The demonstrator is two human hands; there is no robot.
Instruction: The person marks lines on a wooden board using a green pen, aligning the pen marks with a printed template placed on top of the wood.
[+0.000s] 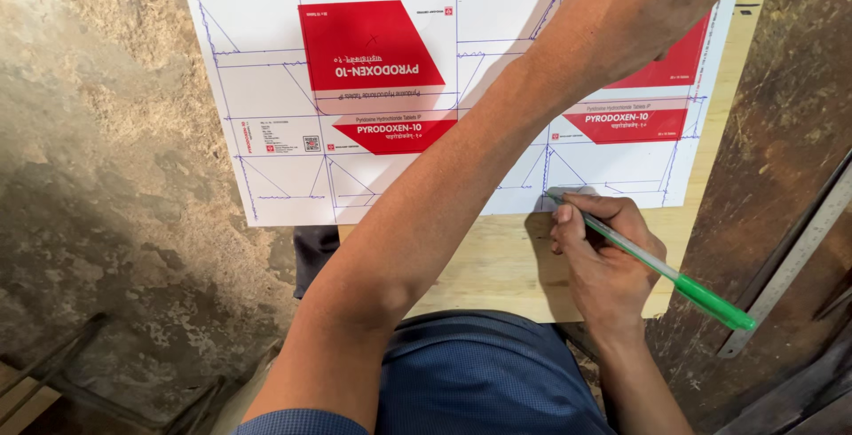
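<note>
A large white printed sheet [266, 89] with red box panels and thin blue outline marks lies on a pale wooden board [497, 266]. My right hand [603, 253] grips a clear pen with a green cap [657, 266], its tip touching the sheet's near edge at a blue line. My left arm crosses over the sheet, and my left hand [657, 0] rests flat on the sheet at the upper right, partly cut off by the frame's top edge.
A metal ruler [790, 262] lies on the dark worn surface at the right. Rough stone floor [98, 177] fills the left. My blue-trousered lap [479, 373] is below the board, with wooden and metal pieces at the bottom left.
</note>
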